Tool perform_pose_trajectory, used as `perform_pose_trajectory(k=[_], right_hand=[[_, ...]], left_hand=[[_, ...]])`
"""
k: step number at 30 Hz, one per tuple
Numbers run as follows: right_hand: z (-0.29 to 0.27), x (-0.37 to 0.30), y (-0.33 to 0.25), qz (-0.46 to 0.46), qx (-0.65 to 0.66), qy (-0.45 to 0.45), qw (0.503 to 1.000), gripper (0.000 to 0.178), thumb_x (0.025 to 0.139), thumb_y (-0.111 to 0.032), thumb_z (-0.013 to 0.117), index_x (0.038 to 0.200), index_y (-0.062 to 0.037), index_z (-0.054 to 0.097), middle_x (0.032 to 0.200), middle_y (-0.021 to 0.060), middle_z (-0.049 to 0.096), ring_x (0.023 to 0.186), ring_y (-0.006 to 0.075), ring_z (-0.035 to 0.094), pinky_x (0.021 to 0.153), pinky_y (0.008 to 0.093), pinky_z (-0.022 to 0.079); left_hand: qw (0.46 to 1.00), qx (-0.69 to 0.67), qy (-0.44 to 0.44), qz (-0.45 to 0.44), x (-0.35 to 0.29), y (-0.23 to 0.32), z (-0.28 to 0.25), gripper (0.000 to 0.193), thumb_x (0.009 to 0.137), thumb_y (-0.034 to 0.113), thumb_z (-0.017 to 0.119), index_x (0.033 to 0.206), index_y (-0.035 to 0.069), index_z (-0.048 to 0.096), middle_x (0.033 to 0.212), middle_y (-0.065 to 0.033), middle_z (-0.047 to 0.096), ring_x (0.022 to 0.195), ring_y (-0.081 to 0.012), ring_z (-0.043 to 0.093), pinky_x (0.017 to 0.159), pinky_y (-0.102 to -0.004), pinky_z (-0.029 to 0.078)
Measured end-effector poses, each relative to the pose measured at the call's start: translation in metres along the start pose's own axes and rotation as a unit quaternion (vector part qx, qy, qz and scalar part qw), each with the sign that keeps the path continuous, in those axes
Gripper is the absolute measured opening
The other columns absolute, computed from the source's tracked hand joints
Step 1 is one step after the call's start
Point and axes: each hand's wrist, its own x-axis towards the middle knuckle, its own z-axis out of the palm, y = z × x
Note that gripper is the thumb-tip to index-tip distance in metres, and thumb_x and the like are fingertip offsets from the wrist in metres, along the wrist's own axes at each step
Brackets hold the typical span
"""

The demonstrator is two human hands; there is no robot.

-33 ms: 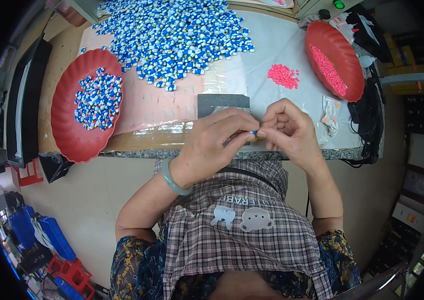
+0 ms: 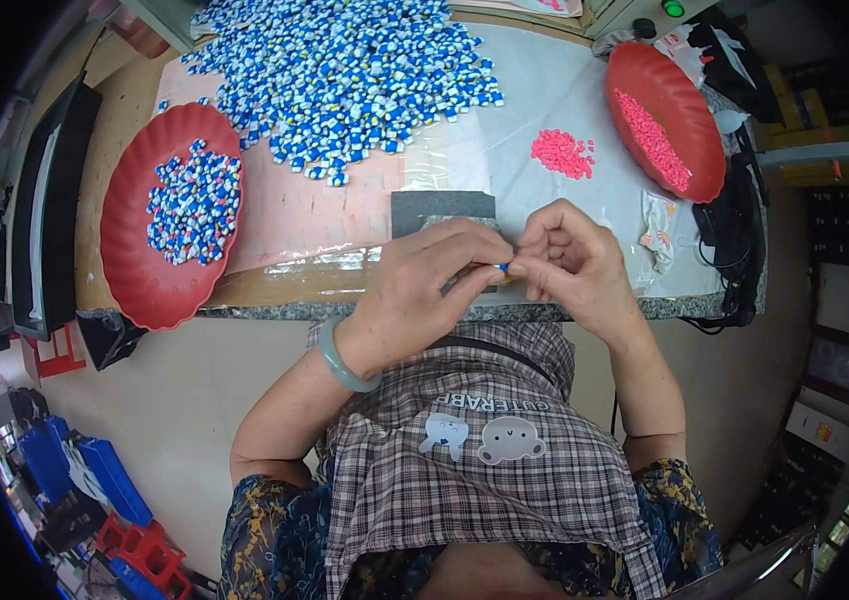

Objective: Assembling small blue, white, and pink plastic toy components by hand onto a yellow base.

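Observation:
Over the table's front edge my two hands meet fingertip to fingertip. My left hand (image 2: 425,285), with a pale green bangle at its wrist, is closed in a pinch on a small blue piece (image 2: 504,267), mostly covered by the fingers. My right hand (image 2: 575,265) is pinched too, its thumb and forefinger against that same piece; whether they hold anything else is hidden. Just behind the hands lies a dark grey pad (image 2: 435,206). A small heap of pink bits (image 2: 563,154) lies beyond my right hand.
A large pile of blue-and-white pieces (image 2: 345,80) covers the table's back. At left a red scalloped bowl (image 2: 125,250) holds similar pieces with pink on them. A second red bowl (image 2: 700,150) at right holds pink bits. Near it lie a crumpled wrapper (image 2: 658,230) and black cables (image 2: 730,240).
The whole view has shifted slightly. Both hands stay pinched together at the small blue piece, with hardly any movement of the fingers.

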Motion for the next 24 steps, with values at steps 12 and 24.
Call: perform_pose_trajectory(k=[12, 24], right_hand=[[-0.07, 0.027, 0.051, -0.164, -0.384, 0.262, 0.87, 0.011, 0.086, -0.001, 0.07, 0.097, 0.0013, 0.066, 0.086, 0.0082, 0.066, 0.073, 0.0173, 0.065, 0.064, 0.0297, 0.052], [-0.067, 0.042, 0.059, -0.17, -0.441, 0.275, 0.837, 0.01, 0.083, 0.001, 0.072, 0.087, 0.0034, 0.064, 0.081, 0.0118, 0.062, 0.065, 0.022, 0.063, 0.06, 0.0339, 0.05]], left_hand=[[0.878, 0.408, 0.249, -0.019, -0.026, -0.014, -0.121, 0.021, 0.087, -0.006, 0.066, 0.106, 0.001, 0.068, 0.102, -0.0105, 0.069, 0.089, -0.0227, 0.067, 0.077, -0.0333, 0.055], [0.884, 0.432, 0.17, 0.044, -0.005, -0.035, -0.098, 0.022, 0.081, -0.004, 0.065, 0.101, 0.002, 0.068, 0.109, -0.0136, 0.063, 0.102, -0.0325, 0.06, 0.089, -0.0419, 0.049]])
